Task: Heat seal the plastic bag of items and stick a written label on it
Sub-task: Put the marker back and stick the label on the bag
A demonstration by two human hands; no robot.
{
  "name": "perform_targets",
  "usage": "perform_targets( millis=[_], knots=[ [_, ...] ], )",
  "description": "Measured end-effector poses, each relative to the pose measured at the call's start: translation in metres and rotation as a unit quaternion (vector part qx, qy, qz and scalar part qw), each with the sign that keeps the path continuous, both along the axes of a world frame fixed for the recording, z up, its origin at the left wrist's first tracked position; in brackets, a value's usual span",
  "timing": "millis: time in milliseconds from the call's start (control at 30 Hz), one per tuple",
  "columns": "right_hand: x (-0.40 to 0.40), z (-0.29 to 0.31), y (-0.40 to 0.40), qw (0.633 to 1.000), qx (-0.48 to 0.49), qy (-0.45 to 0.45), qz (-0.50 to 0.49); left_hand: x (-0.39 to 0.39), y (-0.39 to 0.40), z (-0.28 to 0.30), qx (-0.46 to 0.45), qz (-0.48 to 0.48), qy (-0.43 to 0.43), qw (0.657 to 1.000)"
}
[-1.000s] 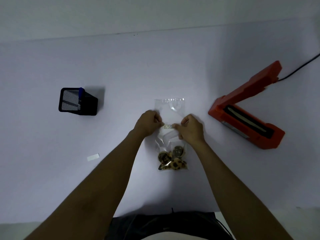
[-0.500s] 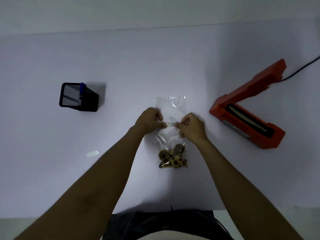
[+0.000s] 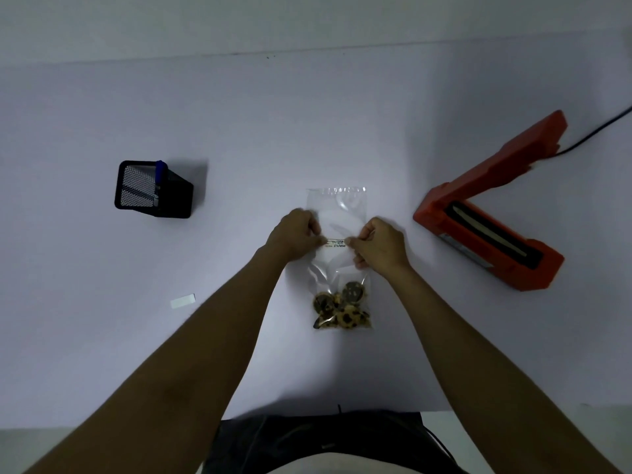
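A clear plastic bag [image 3: 338, 213] lies flat on the white table [image 3: 307, 124], with several brown round items [image 3: 342, 307] bunched at its near end. A small white written label [image 3: 336, 243] stretches across the bag's middle. My left hand [image 3: 297, 238] pinches the label's left end and my right hand [image 3: 379, 244] pinches its right end, both over the bag. Whether the label touches the bag I cannot tell.
An orange heat sealer [image 3: 492, 217] stands with its lid raised at the right, its black cable [image 3: 595, 135] running off to the far right. At the left sits a black mesh pen holder [image 3: 150, 189] with a blue pen [image 3: 160, 169]. A white paper strip [image 3: 183, 301] lies at the near left.
Both hands with the label have shifted slightly away from me along the bag. The label now appears flatter, edge-on over the bag's middle.
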State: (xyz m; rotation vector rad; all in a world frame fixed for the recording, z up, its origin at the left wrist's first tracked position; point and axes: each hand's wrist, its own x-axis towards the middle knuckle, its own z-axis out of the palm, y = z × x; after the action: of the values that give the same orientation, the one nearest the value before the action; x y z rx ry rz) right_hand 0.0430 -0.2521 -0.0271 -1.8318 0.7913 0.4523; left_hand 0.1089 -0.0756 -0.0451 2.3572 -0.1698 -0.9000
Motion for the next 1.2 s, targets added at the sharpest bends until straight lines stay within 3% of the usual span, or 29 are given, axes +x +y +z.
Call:
perform_targets(
  millis=[233,700,833,933,1000,1100,1200],
  knots=[
    [-0.002,-0.001,-0.005,0.998,-0.01,-0.011,0.058,0.001,0.0,0.002,-0.005,-0.006,0.003,1.0],
    [-0.004,0.005,-0.004,0.998,-0.01,-0.023,0.051,-0.003,-0.001,0.005,0.004,-0.003,-0.017,1.0],
    [-0.02,0.009,-0.007,0.994,0.014,-0.084,0.074,-0.025,0.002,0.011,-0.017,0.012,-0.107,0.994],
    [-0.041,0.007,-0.006,0.966,-0.109,-0.163,0.171,-0.059,0.017,0.009,0.069,-0.1,-0.26,0.958],
    [-0.053,0.002,-0.004,0.923,-0.213,-0.217,0.236,-0.079,0.029,0.004,0.101,-0.185,-0.323,0.923],
    [-0.058,-0.005,-0.003,0.852,-0.334,-0.22,0.338,-0.09,0.035,-0.002,0.099,-0.232,-0.346,0.903],
    [-0.059,-0.003,0.002,0.829,-0.378,-0.152,0.383,-0.088,0.028,-0.001,0.128,-0.234,-0.336,0.903]
  ],
)
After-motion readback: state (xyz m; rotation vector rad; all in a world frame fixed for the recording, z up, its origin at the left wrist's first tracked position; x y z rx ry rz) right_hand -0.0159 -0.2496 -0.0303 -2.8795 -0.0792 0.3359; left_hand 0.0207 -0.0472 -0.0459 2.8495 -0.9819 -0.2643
